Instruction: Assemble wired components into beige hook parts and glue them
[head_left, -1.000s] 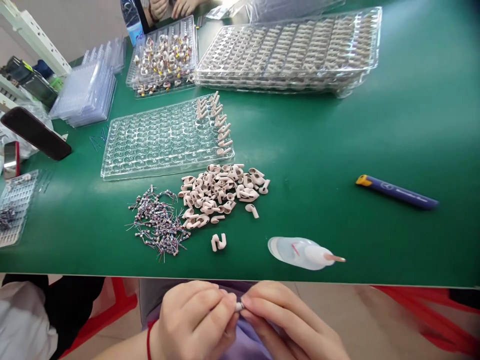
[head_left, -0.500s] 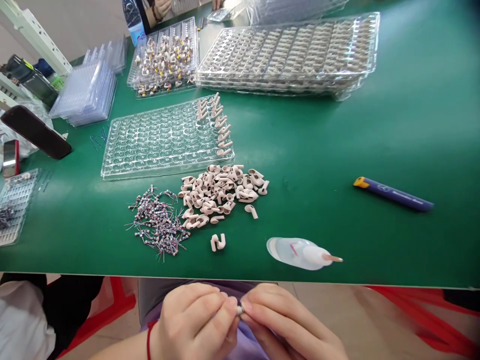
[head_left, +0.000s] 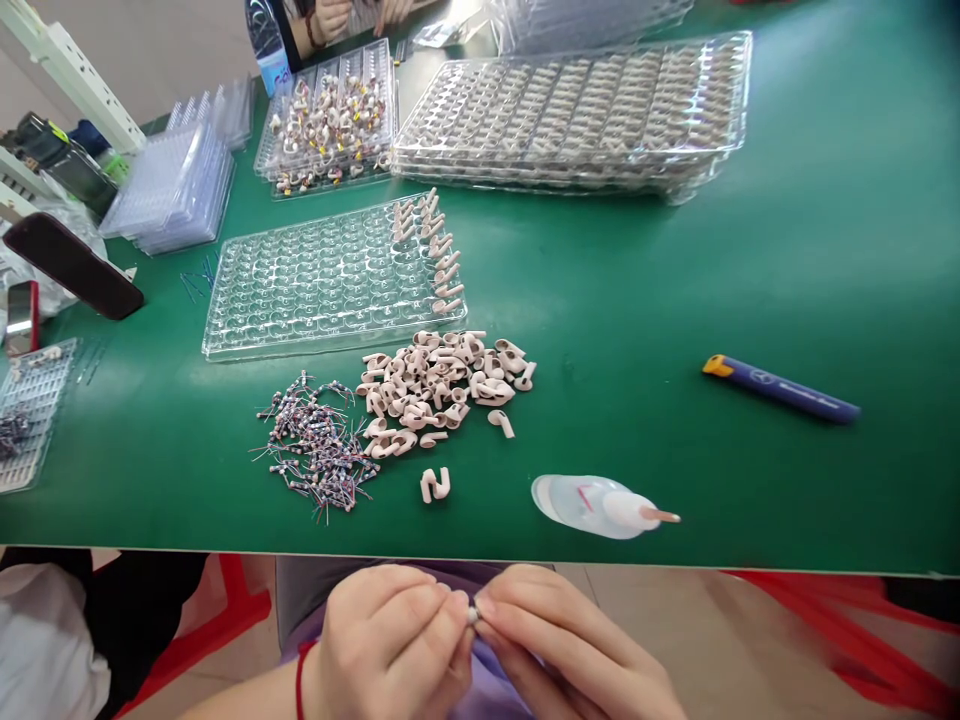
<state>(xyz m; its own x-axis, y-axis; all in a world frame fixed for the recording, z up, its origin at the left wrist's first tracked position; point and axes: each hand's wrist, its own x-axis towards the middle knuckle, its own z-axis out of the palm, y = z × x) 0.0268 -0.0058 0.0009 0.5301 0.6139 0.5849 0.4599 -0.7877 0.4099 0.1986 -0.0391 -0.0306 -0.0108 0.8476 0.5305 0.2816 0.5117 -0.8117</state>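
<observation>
My left hand (head_left: 401, 635) and my right hand (head_left: 562, 635) meet in front of the table edge, over my lap. Both are closed, thumbs and fingertips pinching a small whitish earbud part (head_left: 472, 614) between them. Fingers cover most of it, so its full shape is hidden. On the table ahead, two pale earbud shells (head_left: 435, 485) lie together. Behind them is a heap of loose earbud shells (head_left: 427, 385). Left of that heap lies a pile of small wired components (head_left: 319, 445). A squeeze bottle (head_left: 592, 506) with a thin tip rests on its side to the right.
A clear tray (head_left: 315, 275) holds shells in its right-hand columns. Filled trays (head_left: 577, 110) are stacked behind, beside a tray of mixed parts (head_left: 330, 125). A blue cutter knife (head_left: 784, 388) lies right. Phones (head_left: 71, 265) and empty trays (head_left: 169, 185) stand left. Another person's hands (head_left: 330, 18) show at the back.
My hands keep their pinch on the small part, shifting very slightly left in view. At the back, the other person's hands have moved. The things on the table stay in place.
</observation>
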